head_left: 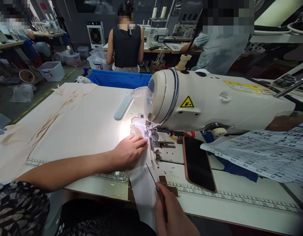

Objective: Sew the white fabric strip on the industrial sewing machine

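Note:
A white sewing machine (pixel 215 101) stands on the table (pixel 80 124), its lamp lighting the needle area (pixel 148 132). A strip of white fabric (pixel 143 183) runs from under the presser foot toward me and hangs over the front edge. My left hand (pixel 129 151) lies flat on the fabric just left of the needle, fingers stretched out. My right hand (pixel 172 213) is at the near edge, fingers closed on a thin dark pointed tool (pixel 152 178) whose tip rests on the fabric's right edge.
A dark phone (pixel 198 164) lies right of the needle plate, beside a printed sheet (pixel 264 154). Cream fabric (pixel 68 95) lies at the table's far left. A blue bin (pixel 117 78) stands behind the table. Other people work at machines farther back.

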`<state>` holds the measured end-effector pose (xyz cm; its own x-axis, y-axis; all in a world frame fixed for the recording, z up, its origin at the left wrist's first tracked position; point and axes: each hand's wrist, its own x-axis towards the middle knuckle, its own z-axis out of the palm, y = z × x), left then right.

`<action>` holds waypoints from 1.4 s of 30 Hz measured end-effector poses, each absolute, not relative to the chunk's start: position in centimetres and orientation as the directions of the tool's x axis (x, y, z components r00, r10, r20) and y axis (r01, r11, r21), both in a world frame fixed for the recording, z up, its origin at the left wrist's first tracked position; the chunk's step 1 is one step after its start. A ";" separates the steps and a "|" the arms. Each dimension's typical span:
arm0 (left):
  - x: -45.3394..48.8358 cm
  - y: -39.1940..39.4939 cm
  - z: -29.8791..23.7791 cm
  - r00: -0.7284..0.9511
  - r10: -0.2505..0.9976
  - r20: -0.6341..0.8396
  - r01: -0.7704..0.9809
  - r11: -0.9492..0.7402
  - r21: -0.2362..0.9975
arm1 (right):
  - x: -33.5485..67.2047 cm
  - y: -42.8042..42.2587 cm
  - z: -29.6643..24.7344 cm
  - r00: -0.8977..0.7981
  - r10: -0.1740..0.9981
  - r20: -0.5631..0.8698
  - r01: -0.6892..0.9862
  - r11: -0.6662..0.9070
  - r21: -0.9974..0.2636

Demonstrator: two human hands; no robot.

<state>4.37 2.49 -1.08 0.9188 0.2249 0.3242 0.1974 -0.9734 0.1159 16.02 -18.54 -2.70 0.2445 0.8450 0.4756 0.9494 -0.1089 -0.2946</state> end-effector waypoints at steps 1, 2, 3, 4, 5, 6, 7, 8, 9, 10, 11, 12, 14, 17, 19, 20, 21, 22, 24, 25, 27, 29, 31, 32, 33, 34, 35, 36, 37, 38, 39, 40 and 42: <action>4.3 2.5 -1.0 0.920 0.230 0.318 0.201 -0.972 0.120 | 16.1 -18.4 -2.6 0.223 0.848 0.481 0.956 -0.094 -0.279; 4.3 2.6 -1.0 0.921 0.235 0.311 0.205 -0.971 0.126 | 16.3 -18.3 -2.5 0.200 0.848 0.491 0.963 -0.078 -0.258; 4.3 2.6 -0.9 0.922 0.240 0.303 0.209 -0.969 0.132 | 16.4 -18.2 -2.4 0.179 0.849 0.497 0.969 -0.065 -0.237; 4.2 2.7 -0.8 0.925 0.245 0.292 0.212 -0.967 0.139 | 16.6 -18.1 -2.4 0.162 0.851 0.500 0.974 -0.056 -0.220; 4.1 2.7 -0.7 0.928 0.247 0.280 0.213 -0.966 0.147 | 16.7 -18.0 -2.3 0.148 0.852 0.502 0.977 -0.048 -0.206; 4.1 2.8 -0.6 0.931 0.247 0.270 0.211 -0.965 0.156 | 16.9 -17.9 -2.3 0.138 0.854 0.502 0.980 -0.043 -0.197; 4.1 2.9 -0.4 0.933 0.246 0.263 0.207 -0.964 0.165 | 17.0 -17.9 -2.3 0.133 0.855 0.502 0.981 -0.040 -0.192; 4.0 2.9 -0.3 0.934 0.245 0.258 0.205 -0.963 0.174 | 17.0 -17.8 -2.3 0.131 0.856 0.499 0.981 -0.040 -0.190; 4.0 3.0 -0.3 0.935 0.246 0.256 0.204 -0.962 0.180 | 17.1 -17.8 -2.3 0.128 0.858 0.498 0.981 -0.037 -0.188; 4.1 3.0 -0.2 0.935 0.246 0.257 0.205 -0.962 0.179 | 17.2 -17.8 -2.3 0.126 0.860 0.495 0.982 -0.036 -0.187; 4.1 3.0 -0.2 0.934 0.245 0.260 0.205 -0.963 0.172 | 17.2 -17.7 -2.3 0.127 0.861 0.492 0.981 -0.037 -0.188; 4.1 3.0 -0.3 0.934 0.243 0.263 0.207 -0.965 0.159 | 17.2 -17.7 -2.3 0.127 0.862 0.490 0.982 -0.039 -0.187; 4.2 2.8 -0.4 0.934 0.236 0.268 0.208 -0.970 0.127 | 17.1 -17.6 -2.3 0.117 0.860 0.497 0.985 -0.036 -0.170; 4.3 2.5 -0.4 0.934 0.235 0.269 0.214 -0.971 0.106 | 17.1 -17.4 -2.1 0.104 0.854 0.510 0.989 -0.037 -0.140; 4.2 2.4 -0.3 0.935 0.236 0.264 0.216 -0.971 0.105 | 17.0 -17.1 -1.9 0.114 0.855 0.506 0.989 -0.049 -0.140; 4.2 2.3 -0.3 0.936 0.237 0.261 0.217 -0.971 0.104 | 17.0 -17.0 -1.8 0.120 0.856 0.503 0.988 -0.055 -0.143; 4.2 2.3 -0.2 0.937 0.239 0.256 0.220 -0.970 0.101 | 17.0 -16.9 -1.6 0.124 0.858 0.499 0.988 -0.059 -0.145; 4.1 2.2 -0.2 0.938 0.241 0.250 0.223 -0.970 0.098 | 17.0 -16.7 -1.5 0.129 0.858 0.498 0.987 -0.064 -0.147; 4.0 2.1 -0.1 0.939 0.243 0.243 0.227 -0.970 0.091 | 17.0 -16.4 -1.3 0.134 0.856 0.500 0.987 -0.071 -0.143; 4.0 2.0 -0.1 0.939 0.242 0.244 0.227 -0.970 0.087 | 16.9 -16.3 -1.2 0.134 0.852 0.506 0.988 -0.073 -0.138; 4.0 1.8 -0.1 0.938 0.238 0.251 0.226 -0.971 0.076 | 16.8 -16.0 -1.0 0.129 0.841 0.525 0.989 -0.073 -0.126; 4.0 1.5 -0.2 0.936 0.234 0.263 0.225 -0.972 0.065 | 16.6 -15.7 -0.7 0.121 0.835 0.537 0.991 -0.067 -0.119; 3.9 1.4 -0.2 0.934 0.224 0.276 0.217 -0.975 0.057 | 16.4 -15.5 -0.5 0.118 0.833 0.540 0.991 -0.065 -0.118; 3.9 1.3 -0.3 0.934 0.218 0.284 0.211 -0.976 0.054 | 16.3 -15.4 -0.4 0.117 0.833 0.541 0.991 -0.064 -0.117; 3.9 1.2 -0.3 0.934 0.211 0.289 0.205 -0.977 0.051 | 16.3 -15.3 -0.3 0.115 0.830 0.546 0.991 -0.061 -0.116; 3.8 1.1 -0.3 0.934 0.206 0.292 0.200 -0.979 0.048 | 16.2 -15.2 -0.2 0.115 0.827 0.550 0.992 -0.061 -0.115; 3.8 1.1 -0.3 0.935 0.202 0.292 0.197 -0.979 0.045 | 16.2 -15.1 -0.2 0.113 0.827 0.552 0.992 -0.060 -0.113; 3.8 1.0 -0.3 0.936 0.200 0.289 0.196 -0.980 0.042 | 16.1 -15.0 -0.1 0.112 0.827 0.551 0.992 -0.059 -0.113; 3.8 0.9 -0.3 0.939 0.199 0.282 0.195 -0.980 0.041 | 16.1 -14.9 -0.1 0.112 0.826 0.552 0.992 -0.058 -0.115; 3.8 0.9 -0.3 0.941 0.199 0.274 0.195 -0.980 0.041 | 16.1 -14.8 -0.1 0.112 0.828 0.550 0.992 -0.057 -0.117; 3.8 0.9 -0.3 0.943 0.200 0.268 0.196 -0.980 0.041 | 16.1 -14.7 -0.1 0.113 0.830 0.546 0.991 -0.057 -0.118; 3.8 0.9 -0.3 0.943 0.201 0.264 0.197 -0.980 0.042 | 16.2 -14.6 -0.1 0.114 0.829 0.547 0.991 -0.057 -0.120; 3.8 0.9 -0.3 0.942 0.209 0.264 0.204 -0.978 0.045 | 16.2 -14.4 -0.2 0.119 0.826 0.551 0.990 -0.058 -0.127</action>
